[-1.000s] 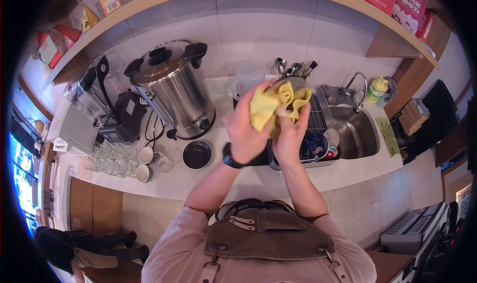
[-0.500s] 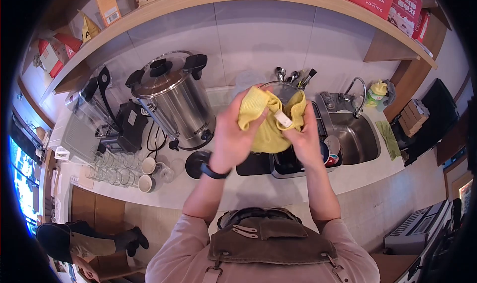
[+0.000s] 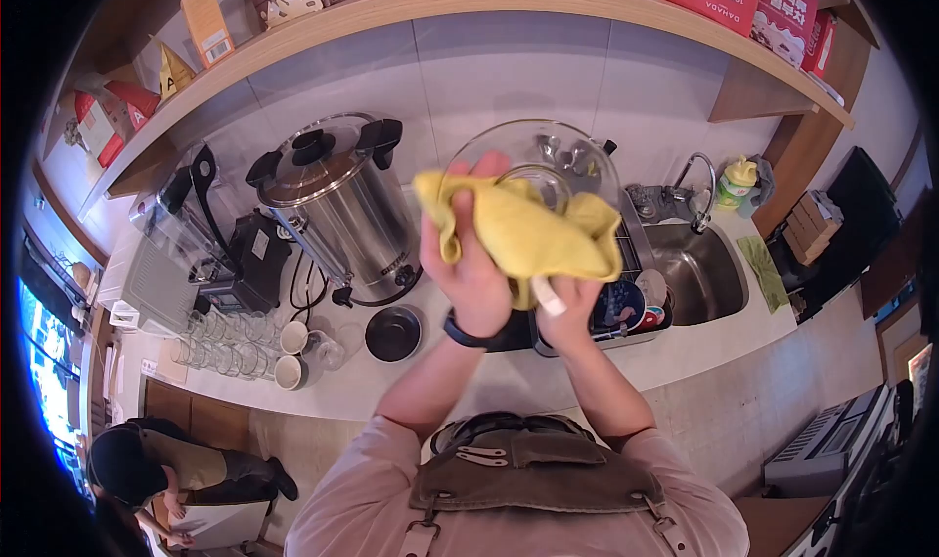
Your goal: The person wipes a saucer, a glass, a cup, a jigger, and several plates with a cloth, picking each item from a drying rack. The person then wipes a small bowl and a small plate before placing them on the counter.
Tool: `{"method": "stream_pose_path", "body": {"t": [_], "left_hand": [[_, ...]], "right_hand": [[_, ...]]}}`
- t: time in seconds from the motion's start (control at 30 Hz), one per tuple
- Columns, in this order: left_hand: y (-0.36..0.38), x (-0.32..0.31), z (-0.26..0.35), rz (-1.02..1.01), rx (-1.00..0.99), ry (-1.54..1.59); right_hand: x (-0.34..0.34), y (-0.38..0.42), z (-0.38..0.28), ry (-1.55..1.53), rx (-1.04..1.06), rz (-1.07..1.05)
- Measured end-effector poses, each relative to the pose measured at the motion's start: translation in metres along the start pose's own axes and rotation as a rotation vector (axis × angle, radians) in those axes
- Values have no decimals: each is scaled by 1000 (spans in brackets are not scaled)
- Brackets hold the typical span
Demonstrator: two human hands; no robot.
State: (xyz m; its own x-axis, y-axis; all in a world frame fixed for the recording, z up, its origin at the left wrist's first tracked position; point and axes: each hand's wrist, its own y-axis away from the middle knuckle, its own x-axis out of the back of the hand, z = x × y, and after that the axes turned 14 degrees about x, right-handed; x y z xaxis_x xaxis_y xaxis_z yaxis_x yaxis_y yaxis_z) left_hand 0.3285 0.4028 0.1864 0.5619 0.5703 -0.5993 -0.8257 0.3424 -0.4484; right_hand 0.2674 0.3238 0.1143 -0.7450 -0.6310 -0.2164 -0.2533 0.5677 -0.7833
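Note:
A clear glass bowl (image 3: 587, 156) is held up over the counter, its round rim facing up. My left hand (image 3: 474, 273) grips its left side through a yellow cloth (image 3: 538, 232), thumb over the cloth and fingers partly behind the glass. Below the bowl's right part, my right hand (image 3: 570, 312) holds the bunched cloth near its white tag (image 3: 550, 298); some of its fingers are hidden under the fabric. The cloth lies across the lower half of the bowl.
Left of my hands stand a steel urn (image 3: 342, 205), a blender (image 3: 245, 264), several glasses (image 3: 225, 342) and a black bowl (image 3: 393, 333). A dish rack (image 3: 636, 239) and sink (image 3: 699, 283) lie right. Another person (image 3: 186, 459) is at lower left.
The bowl shows more fully above the cloth. The cloth has spread across its front, my left hand has turned and shifted right, and my right hand has moved left and down.

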Motion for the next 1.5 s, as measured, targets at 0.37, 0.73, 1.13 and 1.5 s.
{"method": "stream_pose_path", "body": {"t": [0.37,0.73,1.13,1.5], "left_hand": [[4,10,-3,90,-26,98],[10,51,32,-242,185,-41],[86,138,-16,181,240,-51],[77,264,96,-37,578,-550]], "right_hand": [[10,11,-1,76,189,-269],[44,39,1,9,-45,-366],[-70,115,11,-216,-209,-81],[-83,119,27,17,-259,-384]]}}
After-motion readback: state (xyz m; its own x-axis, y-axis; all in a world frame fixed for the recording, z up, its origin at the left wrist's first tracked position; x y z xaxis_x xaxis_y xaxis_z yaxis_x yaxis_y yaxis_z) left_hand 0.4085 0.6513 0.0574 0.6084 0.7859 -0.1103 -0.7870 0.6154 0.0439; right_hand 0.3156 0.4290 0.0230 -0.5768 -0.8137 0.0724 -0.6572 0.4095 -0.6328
